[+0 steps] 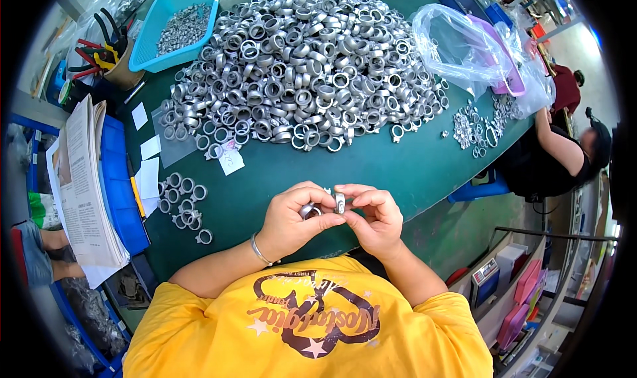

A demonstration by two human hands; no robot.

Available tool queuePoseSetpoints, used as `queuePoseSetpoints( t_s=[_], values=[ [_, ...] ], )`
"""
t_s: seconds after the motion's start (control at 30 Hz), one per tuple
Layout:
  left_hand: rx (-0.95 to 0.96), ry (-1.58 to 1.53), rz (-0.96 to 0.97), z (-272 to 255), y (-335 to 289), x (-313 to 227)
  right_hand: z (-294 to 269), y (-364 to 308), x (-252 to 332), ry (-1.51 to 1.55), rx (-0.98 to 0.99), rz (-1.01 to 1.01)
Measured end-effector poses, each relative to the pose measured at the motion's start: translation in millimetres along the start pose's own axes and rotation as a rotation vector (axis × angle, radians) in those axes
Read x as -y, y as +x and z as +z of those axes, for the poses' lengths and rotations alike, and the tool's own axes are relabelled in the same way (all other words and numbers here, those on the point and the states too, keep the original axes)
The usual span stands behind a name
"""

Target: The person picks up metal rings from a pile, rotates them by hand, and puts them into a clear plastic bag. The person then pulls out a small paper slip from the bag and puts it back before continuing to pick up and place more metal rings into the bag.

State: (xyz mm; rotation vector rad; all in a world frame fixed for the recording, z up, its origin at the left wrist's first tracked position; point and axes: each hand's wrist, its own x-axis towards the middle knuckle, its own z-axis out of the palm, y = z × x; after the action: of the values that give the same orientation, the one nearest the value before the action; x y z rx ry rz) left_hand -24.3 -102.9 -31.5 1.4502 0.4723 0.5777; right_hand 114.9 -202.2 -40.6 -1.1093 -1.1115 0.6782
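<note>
Close in front of my chest, both hands meet at one grey metal ring [340, 203], held on edge with its outer band facing me. My right hand [378, 220] pinches it between thumb and fingers. The left thumb and fingertips press against its other side. A second metal ring [310, 211] is tucked in the curled fingers of my left hand [286, 222]. Beyond the hands rises a large heap of similar metal rings [298, 66]. To the left, several loose rings [181, 195] lie in a small group on the green table [265, 169].
A turquoise basket [149, 53] of small metal parts stands far left, beside a holder with pliers [109, 43]. Paper slips [231, 160] lie before the heap. Small parts [472, 129] and a clear plastic bag [458, 46] are at right, near another person [557, 152].
</note>
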Motion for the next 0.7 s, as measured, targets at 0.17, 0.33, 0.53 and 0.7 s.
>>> queuePoseSetpoints(
  t_s=[0.17, 0.33, 0.53, 0.7],
  values=[
    [-0.017, 0.038, 0.036, 0.9, 1.0, 0.9, 1.1, 1.0, 3.4, -0.101, -0.02, 0.015],
    [-0.05, -0.007, -0.016, 0.8, 1.3, 4.2, -3.6, 8.6, 9.7, -0.366, -0.022, -0.062],
    [-0.047, 0.047, 0.025, -1.1, 2.4, 3.5, -4.1, 6.3, 7.4, -0.32, -0.067, -0.006],
    [-0.065, 0.071, 0.066, -1.5, 2.1, 5.8, -2.3, 7.1, 7.7, -0.358, -0.058, -0.033]
  ],
)
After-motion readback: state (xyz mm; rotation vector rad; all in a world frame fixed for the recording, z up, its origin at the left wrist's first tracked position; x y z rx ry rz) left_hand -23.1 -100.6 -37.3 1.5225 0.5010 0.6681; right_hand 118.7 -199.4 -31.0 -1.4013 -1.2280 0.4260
